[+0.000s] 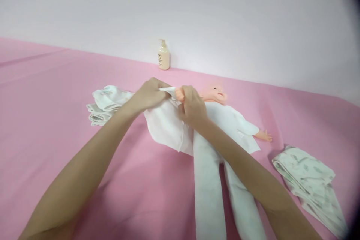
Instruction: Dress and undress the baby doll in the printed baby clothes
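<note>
A baby doll [215, 95] lies on its back on the pink cover, its head toward the wall, in white pants [209, 183]. A white baby shirt [165, 123] covers its chest, spread out to the left. On the right side one doll hand [264, 135] sticks out of a sleeve. My left hand [153, 93] is closed, pinching the shirt's edge and pulling it taut. My right hand [194, 108] is wrapped round the doll's other arm, whose small fist [179, 94] shows beside the stretched cloth. My fingertips are partly hidden by cloth.
Folded printed cloths [108, 101] lie in a pile at the left. A leaf-patterned folded cloth [308, 180] is at the right. A cream pump bottle [163, 55] stands at the back against the white wall [197, 15]. Pink fabric [56, 127] covers the surface.
</note>
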`<state>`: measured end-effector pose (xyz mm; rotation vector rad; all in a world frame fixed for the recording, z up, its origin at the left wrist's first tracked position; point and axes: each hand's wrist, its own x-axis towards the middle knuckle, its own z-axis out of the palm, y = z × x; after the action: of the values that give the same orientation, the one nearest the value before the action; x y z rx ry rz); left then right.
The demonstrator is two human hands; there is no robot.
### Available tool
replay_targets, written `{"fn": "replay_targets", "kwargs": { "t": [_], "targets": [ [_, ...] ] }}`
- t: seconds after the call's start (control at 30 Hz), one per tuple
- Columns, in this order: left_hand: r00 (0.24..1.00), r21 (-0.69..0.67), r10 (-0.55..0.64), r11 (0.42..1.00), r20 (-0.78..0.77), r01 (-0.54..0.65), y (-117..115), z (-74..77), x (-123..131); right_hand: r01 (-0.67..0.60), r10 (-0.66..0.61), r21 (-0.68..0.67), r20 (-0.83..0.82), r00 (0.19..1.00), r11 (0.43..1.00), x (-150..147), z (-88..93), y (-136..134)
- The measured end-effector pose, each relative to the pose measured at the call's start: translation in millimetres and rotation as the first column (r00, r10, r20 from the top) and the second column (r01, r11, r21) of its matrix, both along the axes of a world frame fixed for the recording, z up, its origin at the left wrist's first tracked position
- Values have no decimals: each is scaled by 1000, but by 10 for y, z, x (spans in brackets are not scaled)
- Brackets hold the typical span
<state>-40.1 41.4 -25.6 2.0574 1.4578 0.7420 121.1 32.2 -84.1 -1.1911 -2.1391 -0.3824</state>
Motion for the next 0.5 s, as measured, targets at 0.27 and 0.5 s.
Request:
{"fn": "replay_targets", "kwargs": {
  "t": [0.27, 0.5],
  "targets": [
    [1000, -100, 22, 995, 10, -21, -110, 110, -88, 71, -45, -207, 127, 991, 976, -175, 21, -22],
    [971, -240, 51, 971, 235, 7, -121, 187, -214, 91, -27, -359, 182, 983, 929, -176, 21, -69]
  ]
}}
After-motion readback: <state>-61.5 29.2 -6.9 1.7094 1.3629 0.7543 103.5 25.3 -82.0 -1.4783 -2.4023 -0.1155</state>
